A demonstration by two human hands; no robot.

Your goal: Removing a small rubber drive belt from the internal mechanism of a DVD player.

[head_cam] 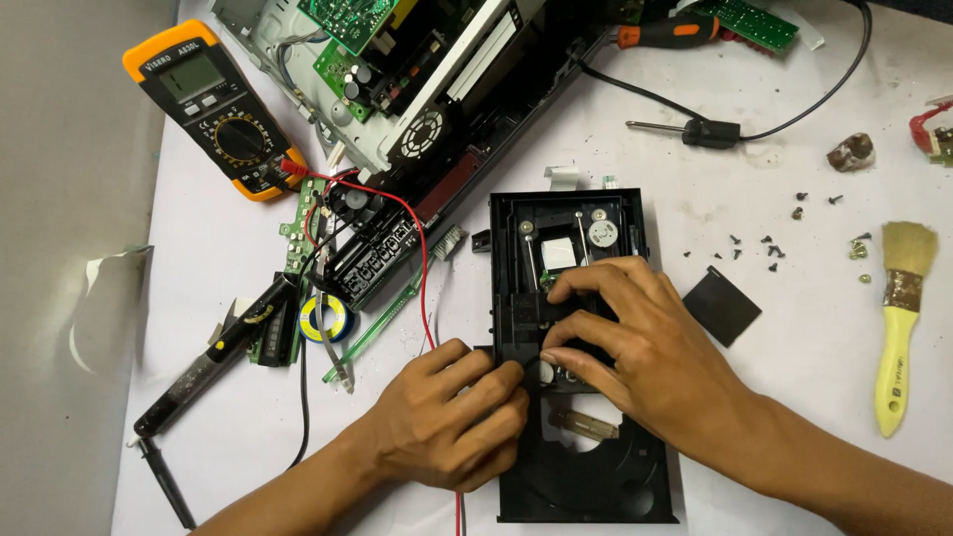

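A: Where are the hands?

B: Both are on the black disc drive mechanism (pixel 581 437), which lies flat on the white table (pixel 754 149). The left hand (pixel 452 417) is curled against the drive's left edge, fingers folded in and pressing the frame, likely to steady it. I cannot tell whether it actually pinches a part or only pushes.

A: And the other?

B: The right hand (pixel 635 342) lies over the middle of the drive, fingertips bent down onto the black carriage there. It presses or pulls at that piece; the fingers hide what they close on, so the grip itself stays unclear.

A: What surrounds the drive?

B: Above and left of the drive sits an opened player chassis (pixel 417 89) with green circuit boards exposed. Farther left of the drive lies an orange multimeter (pixel 223 109), its red lead (pixel 422 258) trailing down past the drive's left side. A soldering iron (pixel 213 367) rests left of the drive too. Right of the drive lie a small black square cover (pixel 722 305), loose screws (pixel 769 243), and a yellow-handled brush (pixel 901 328), probably parked within easy reach.
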